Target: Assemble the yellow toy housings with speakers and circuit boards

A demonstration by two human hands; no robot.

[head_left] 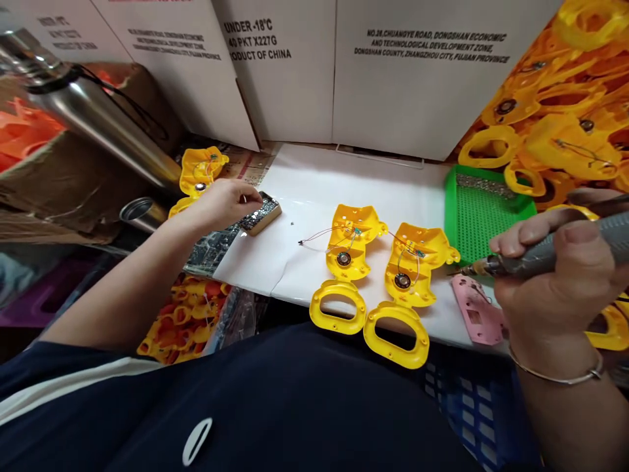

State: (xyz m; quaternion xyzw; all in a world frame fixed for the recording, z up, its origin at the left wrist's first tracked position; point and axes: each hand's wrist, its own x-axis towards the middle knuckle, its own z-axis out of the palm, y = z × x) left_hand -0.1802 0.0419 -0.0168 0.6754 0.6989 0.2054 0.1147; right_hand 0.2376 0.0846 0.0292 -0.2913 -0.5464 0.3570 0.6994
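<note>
My left hand (228, 204), its fingers pinched together, is over a small open box of tiny metal screws (263, 215); whatever is between the fingertips is hidden. My right hand (545, 295) grips a grey electric screwdriver (540, 252), its tip pointing left above a pink plastic part (476, 311). Between the hands, two yellow plastic shell halves lie side by side with their insides up: a left one (346, 229) and a right one (417, 252). Each has wires, a small circuit board, a round speaker and a ring-shaped handle. A thin wire with a dark end runs left from the left shell.
A green perforated tray (491, 223) stands at the right, beside a heap of yellow shells (555, 131). White cartons (393, 85) wall off the back. On the left are a steel flask (108, 121), a metal cup (142, 213) and another yellow shell (196, 170).
</note>
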